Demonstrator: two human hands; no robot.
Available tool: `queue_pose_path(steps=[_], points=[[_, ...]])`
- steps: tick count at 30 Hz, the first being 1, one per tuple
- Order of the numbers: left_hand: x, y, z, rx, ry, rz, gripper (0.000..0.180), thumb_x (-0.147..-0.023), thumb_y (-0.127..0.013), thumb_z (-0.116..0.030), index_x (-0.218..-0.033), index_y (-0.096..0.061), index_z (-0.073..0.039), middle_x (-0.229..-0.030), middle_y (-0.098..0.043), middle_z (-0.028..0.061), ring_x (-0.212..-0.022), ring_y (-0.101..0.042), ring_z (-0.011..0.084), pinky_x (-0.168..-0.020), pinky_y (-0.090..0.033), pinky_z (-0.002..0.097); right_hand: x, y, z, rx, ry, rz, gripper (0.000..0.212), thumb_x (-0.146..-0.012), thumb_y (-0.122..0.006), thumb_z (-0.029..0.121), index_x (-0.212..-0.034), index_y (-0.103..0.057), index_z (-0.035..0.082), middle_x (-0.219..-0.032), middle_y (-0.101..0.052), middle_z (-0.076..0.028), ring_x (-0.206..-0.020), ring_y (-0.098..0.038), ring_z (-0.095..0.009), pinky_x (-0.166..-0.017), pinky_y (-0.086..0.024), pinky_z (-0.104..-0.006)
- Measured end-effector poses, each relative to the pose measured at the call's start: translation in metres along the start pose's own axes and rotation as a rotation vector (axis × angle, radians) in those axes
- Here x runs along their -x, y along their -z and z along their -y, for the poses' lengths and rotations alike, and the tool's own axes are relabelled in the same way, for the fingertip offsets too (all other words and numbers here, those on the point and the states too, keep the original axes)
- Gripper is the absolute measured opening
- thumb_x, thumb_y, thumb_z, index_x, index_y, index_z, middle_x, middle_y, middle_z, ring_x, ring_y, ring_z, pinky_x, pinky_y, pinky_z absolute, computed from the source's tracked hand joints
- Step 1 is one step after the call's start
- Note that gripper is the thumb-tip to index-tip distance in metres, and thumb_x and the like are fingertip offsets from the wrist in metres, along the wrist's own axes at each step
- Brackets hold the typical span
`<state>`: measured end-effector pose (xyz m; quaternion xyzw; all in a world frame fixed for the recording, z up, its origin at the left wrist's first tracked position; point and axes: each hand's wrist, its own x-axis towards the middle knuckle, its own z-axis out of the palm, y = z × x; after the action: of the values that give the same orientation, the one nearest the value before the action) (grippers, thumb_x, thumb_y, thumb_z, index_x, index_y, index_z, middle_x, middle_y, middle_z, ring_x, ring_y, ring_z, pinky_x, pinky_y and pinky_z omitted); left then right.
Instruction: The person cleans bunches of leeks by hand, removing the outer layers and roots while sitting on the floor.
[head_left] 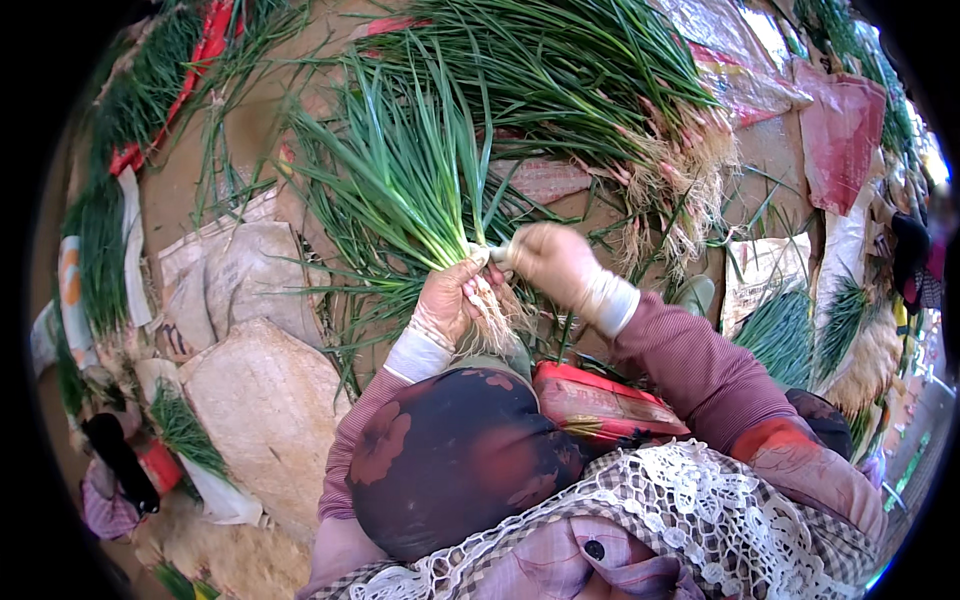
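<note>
My left hand (447, 303) is closed round the base of a bunch of green onions (412, 195). The long green leaves fan out away from me, and pale stringy roots hang out below the fingers. My right hand (553, 262) is closed beside the white stems, its fingertips against the bunch's right side. What those fingertips pinch is too small and blurred to make out. White cuffs show at both wrists. Just beyond the hands lies a large heap of green onions (560, 75), its pinkish stems and tangled roots pointing right.
Loose green leaves are strewn on the brown ground around the heap. Woven sacks (265, 400) lie at the left, and a red sack (838, 135) at the far right. More onion bundles (775, 335) rest to the right. A red-and-pink package (605, 400) sits by my knee. Other people (115, 470) appear at both edges.
</note>
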<state>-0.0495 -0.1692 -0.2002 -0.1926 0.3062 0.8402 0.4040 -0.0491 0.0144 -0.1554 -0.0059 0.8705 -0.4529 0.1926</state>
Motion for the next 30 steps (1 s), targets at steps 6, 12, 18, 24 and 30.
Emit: queue_pose_path(steps=[6,12,18,24,30], points=[[0.014,-0.038,-0.009,0.023,0.006,0.132,0.025,-0.078,-0.054,-0.023,-0.084,-0.052,0.001,-0.067,-0.057,0.0116,-0.060,-0.058,0.0192,-0.055,-0.049,0.0265,-0.036,-0.011,-0.007,-1.371,-0.523,0.305,0.027,-0.086,-0.040,0.032,-0.077,-0.049,0.008,-0.055,-0.040,0.003,-0.048,-0.036,-0.007,-0.043,-0.031,-0.0211],[0.016,-0.036,-0.007,-0.076,-0.028,0.059,0.019,-0.076,-0.056,-0.017,-0.073,-0.050,0.000,-0.064,-0.055,0.0124,-0.052,-0.054,0.0180,-0.047,-0.048,0.0271,-0.052,-0.001,0.007,0.510,-0.352,0.266,0.026,-0.073,-0.048,0.020,-0.091,-0.059,0.005,-0.087,-0.060,-0.015,-0.084,-0.057,-0.030,-0.072,-0.044,-0.0357],[0.011,-0.036,-0.007,-0.253,-0.032,-0.169,0.011,-0.076,-0.053,-0.011,-0.076,-0.052,0.000,-0.062,-0.054,0.0103,-0.055,-0.057,0.0192,-0.046,-0.049,0.0290,-0.031,0.010,-0.045,-0.022,-0.397,0.193,0.030,-0.075,-0.054,0.028,-0.090,-0.052,0.001,-0.073,-0.057,-0.010,-0.064,-0.055,-0.020,-0.056,-0.044,-0.0294],[0.005,-0.047,-0.007,-0.436,-0.059,-0.226,0.012,-0.076,-0.055,-0.011,-0.073,-0.053,0.001,-0.056,-0.053,0.0083,-0.045,-0.052,0.0135,-0.040,-0.043,0.0218,-0.040,-0.028,-0.025,-0.658,-0.219,-0.040,0.025,-0.082,-0.047,0.028,-0.081,-0.053,0.003,-0.060,-0.050,-0.002,-0.054,-0.048,-0.014,-0.050,-0.040,-0.0253],[0.008,-0.052,-0.017,-0.291,-0.169,-0.189,0.018,-0.076,-0.054,-0.014,-0.065,-0.051,-0.001,-0.054,-0.051,0.0114,-0.046,-0.053,0.0167,-0.039,-0.042,0.0222,-0.019,-0.009,-0.034,0.606,-0.453,0.539,0.038,-0.075,-0.048,0.036,-0.092,-0.060,0.004,-0.089,-0.059,-0.013,-0.087,-0.056,-0.026,-0.074,-0.044,-0.0358]])
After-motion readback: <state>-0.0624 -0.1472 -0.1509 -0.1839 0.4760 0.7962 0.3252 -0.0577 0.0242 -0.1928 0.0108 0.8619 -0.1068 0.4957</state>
